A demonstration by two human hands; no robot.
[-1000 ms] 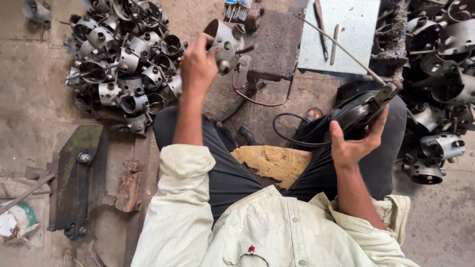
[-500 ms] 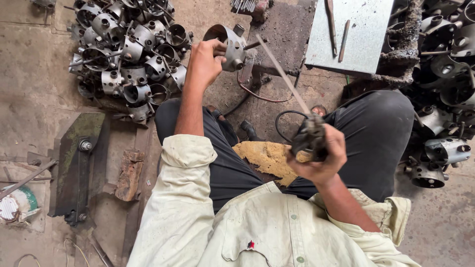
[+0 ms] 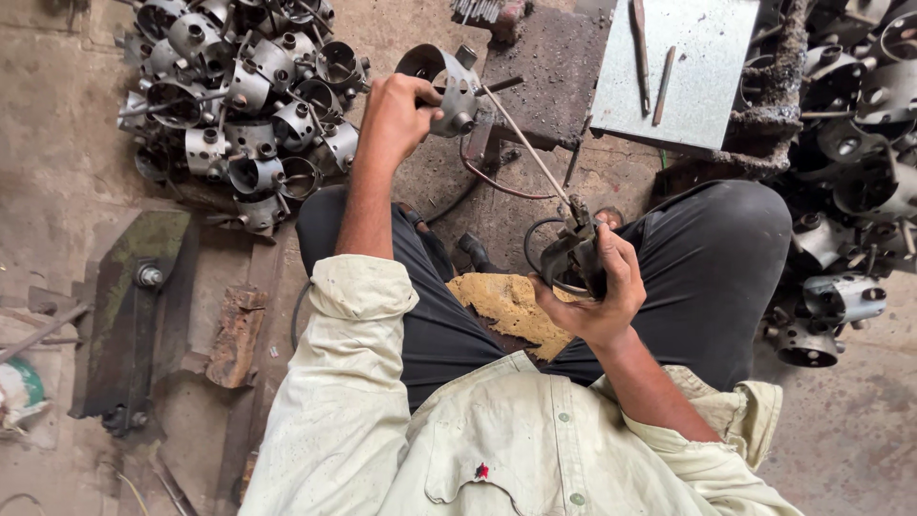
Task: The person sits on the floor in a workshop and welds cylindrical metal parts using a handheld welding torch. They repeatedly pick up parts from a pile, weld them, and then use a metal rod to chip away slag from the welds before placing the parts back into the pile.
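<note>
My left hand (image 3: 396,117) grips a grey cylindrical metal part (image 3: 447,84) with round holes and short stubs, held up over the dark steel block (image 3: 549,72). My right hand (image 3: 597,291) is closed around a black welding electrode holder (image 3: 571,260). A thin welding rod (image 3: 525,143) runs from the holder up and left, its tip at the metal part. A cable loops from the holder down to my lap. I sit on the floor in dark trousers and a pale shirt.
A heap of similar grey metal parts (image 3: 239,105) lies at the upper left, another heap (image 3: 860,143) along the right. A metal sheet (image 3: 683,67) with two rods sits at the top. A green iron fixture (image 3: 134,306) lies left, yellow foam (image 3: 506,306) between my legs.
My right hand has swung the electrode holder from the right side in toward the middle, so the rod now points at the metal part. My left hand kept holding the part.
</note>
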